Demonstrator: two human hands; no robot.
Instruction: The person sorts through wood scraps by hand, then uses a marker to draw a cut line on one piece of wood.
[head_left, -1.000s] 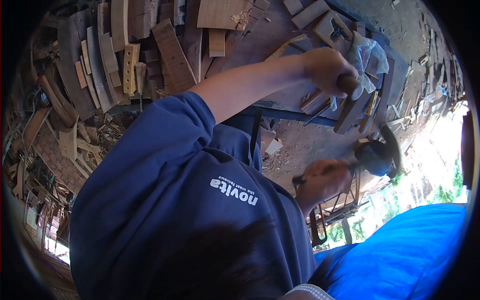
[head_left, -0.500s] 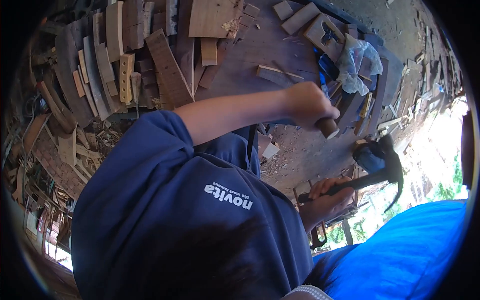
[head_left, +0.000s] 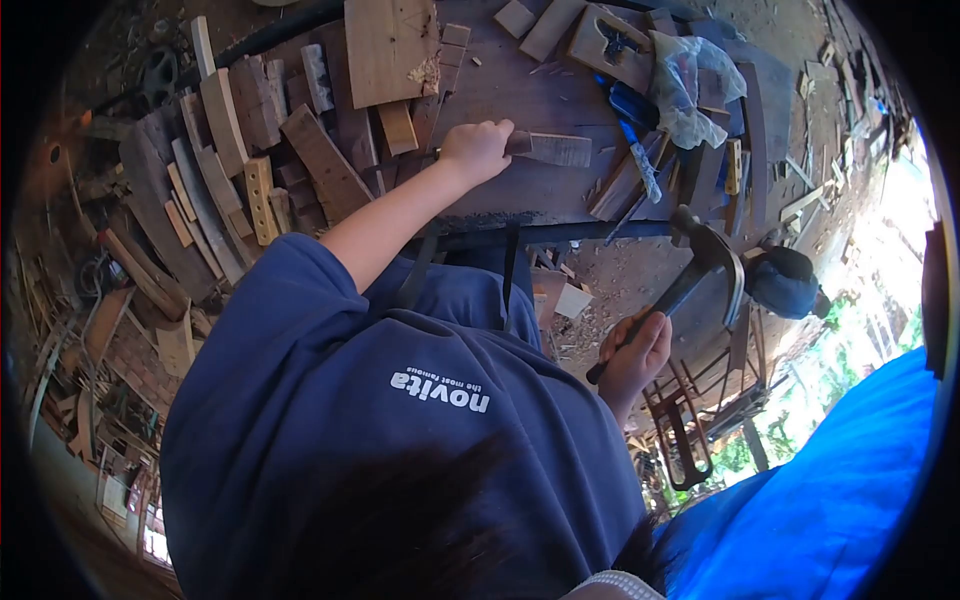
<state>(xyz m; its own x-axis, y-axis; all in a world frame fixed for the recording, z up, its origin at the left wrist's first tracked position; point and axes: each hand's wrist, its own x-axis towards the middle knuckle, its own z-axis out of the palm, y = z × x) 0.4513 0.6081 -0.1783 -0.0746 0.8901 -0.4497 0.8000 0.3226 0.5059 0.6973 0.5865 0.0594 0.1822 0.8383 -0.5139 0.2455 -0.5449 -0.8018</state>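
Observation:
My left hand (head_left: 478,150) is closed in a fist over the workbench (head_left: 490,85). It grips what looks like a chisel; its round brown wooden handle (head_left: 518,143) sticks out on the right of the fist, and its blade is mostly hidden. Just beyond the handle, a short wooden block (head_left: 560,149) lies on the bench. Nearer my body on the right, my right hand (head_left: 640,350) is wrapped around the dark handle of a claw hammer (head_left: 705,265). The hammer's head points up and away, clear of the bench.
Wood offcuts (head_left: 325,155) crowd the bench's left side, with a broad board (head_left: 392,55) at the back. A clear plastic bag (head_left: 692,90) lies at the right, beside a blue tool (head_left: 632,105). A brown metal frame (head_left: 685,440) and blue fabric (head_left: 810,460) are at lower right.
My left hand has moved left and away from my body, carrying the chisel over the bench near the block. The hammer has swung so its head points more upward, farther left.

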